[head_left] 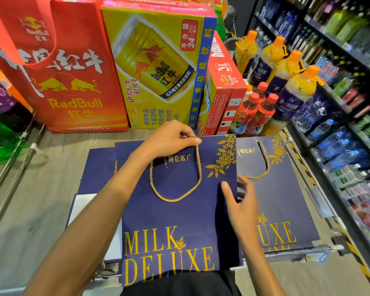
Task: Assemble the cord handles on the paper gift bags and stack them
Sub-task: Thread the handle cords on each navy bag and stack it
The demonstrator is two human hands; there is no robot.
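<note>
A flat navy paper gift bag (175, 214) with gold "MILK DELUXE" lettering lies in front of me. A gold twisted cord handle (198, 180) loops across its upper face. My left hand (171, 142) pinches the bag's top edge where the cord enters. My right hand (241, 204) grips the bag's right edge, thumb on the front and fingers behind it. To the right lies a stack of finished navy bags (286, 199) with a gold cord handle (265, 165) on top. Further navy bags (98, 167) lie flat on the left, under the held one.
Red Bull cartons (158, 67) and a red Red Bull bag (58, 77) stand at the back. Orange juice bottles (286, 73) and red-capped bottles (256, 112) stand back right. Shelves of bottled drinks (340, 124) run along the right. Wood-look floor (30, 210) lies left.
</note>
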